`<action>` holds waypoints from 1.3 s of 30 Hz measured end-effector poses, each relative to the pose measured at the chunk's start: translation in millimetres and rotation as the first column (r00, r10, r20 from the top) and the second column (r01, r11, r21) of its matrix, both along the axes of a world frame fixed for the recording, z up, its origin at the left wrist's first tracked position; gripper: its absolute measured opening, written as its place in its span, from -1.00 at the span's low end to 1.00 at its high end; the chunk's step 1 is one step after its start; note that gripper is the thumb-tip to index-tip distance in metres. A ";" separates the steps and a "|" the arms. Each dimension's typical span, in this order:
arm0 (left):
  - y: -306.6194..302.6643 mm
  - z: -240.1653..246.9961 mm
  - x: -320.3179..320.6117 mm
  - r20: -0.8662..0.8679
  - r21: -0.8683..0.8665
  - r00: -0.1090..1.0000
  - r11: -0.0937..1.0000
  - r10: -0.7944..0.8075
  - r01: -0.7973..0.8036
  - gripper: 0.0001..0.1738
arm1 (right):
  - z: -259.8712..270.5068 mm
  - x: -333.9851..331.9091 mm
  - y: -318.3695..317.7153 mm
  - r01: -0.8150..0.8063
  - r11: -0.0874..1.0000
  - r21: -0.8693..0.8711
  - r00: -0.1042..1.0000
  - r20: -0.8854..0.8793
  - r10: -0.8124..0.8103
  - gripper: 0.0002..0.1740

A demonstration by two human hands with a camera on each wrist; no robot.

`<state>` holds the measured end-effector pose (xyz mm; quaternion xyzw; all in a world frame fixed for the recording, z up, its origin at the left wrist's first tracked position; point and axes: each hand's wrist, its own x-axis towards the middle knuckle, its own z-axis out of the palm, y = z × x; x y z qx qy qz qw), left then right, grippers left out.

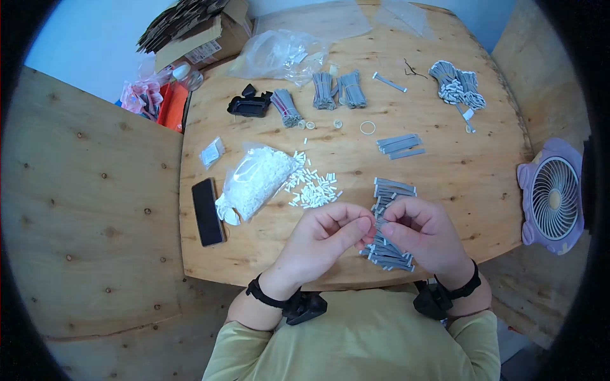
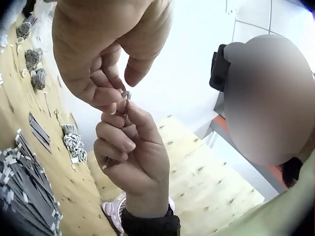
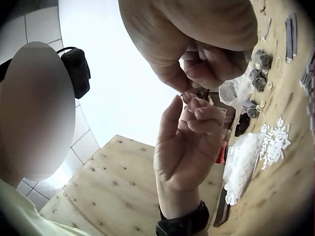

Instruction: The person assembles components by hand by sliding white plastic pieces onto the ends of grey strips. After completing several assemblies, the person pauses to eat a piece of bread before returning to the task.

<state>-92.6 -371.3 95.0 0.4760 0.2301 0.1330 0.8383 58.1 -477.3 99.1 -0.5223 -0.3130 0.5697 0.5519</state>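
Note:
Both hands meet at their fingertips above the table's front edge. In the head view the right hand (image 1: 422, 232) is on the right, fingers curled. The left wrist view shows its thumb and finger pinching a tiny pale piece (image 2: 128, 95). Facing it, the left hand (image 1: 330, 238) has bent fingers beside the piece; whether it grips anything is unclear, as fingers hide the contact. Beneath the hands lies a pile of grey strips (image 1: 389, 256) with white ends. Left of them are loose white tubes (image 1: 314, 192) and a clear bag of white tubes (image 1: 259, 179).
A phone (image 1: 208, 211) lies at the left edge, a small fan (image 1: 554, 198) stands at the right. Further back are grey strips (image 1: 400, 145), strip bundles (image 1: 352, 89), looped cords (image 1: 454, 86), a black tray (image 1: 250, 106), plastic sheets (image 1: 311, 22) and a cardboard box (image 1: 206, 44).

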 end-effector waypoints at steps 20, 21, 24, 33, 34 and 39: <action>-5.4 0.4 -1.4 0.010 -0.080 1.000 0.997 -0.011 0.012 -0.79 | 3.5 -5.8 -7.2 0.024 0.998 0.059 1.000 0.014 -0.024 -0.91; -6.5 -0.4 -1.7 0.011 -0.053 1.000 0.999 -0.008 0.008 -0.79 | 3.6 -6.3 -7.9 0.030 0.998 0.063 0.999 0.018 -0.031 -0.91; -10.0 0.2 -2.1 0.008 -0.027 0.999 0.999 0.047 -0.046 -0.79 | 2.6 -6.0 -9.0 0.016 0.999 0.050 1.000 0.013 -0.017 -0.92; -12.9 5.2 -2.9 -0.001 -0.021 0.999 0.998 0.053 -0.053 -0.81 | 4.0 -8.5 -9.4 0.023 0.999 0.042 1.000 0.004 -0.023 -0.92; -13.1 5.0 -2.6 -0.002 -0.017 0.999 0.998 0.053 -0.053 -0.81 | 3.9 -8.4 -9.4 0.025 0.999 0.039 1.000 0.001 -0.025 -0.92; -13.6 -0.4 -2.5 0.007 -0.022 0.999 0.998 0.054 -0.054 -0.81 | 2.8 -9.4 -10.2 0.038 0.999 0.013 0.999 0.001 -0.038 -0.92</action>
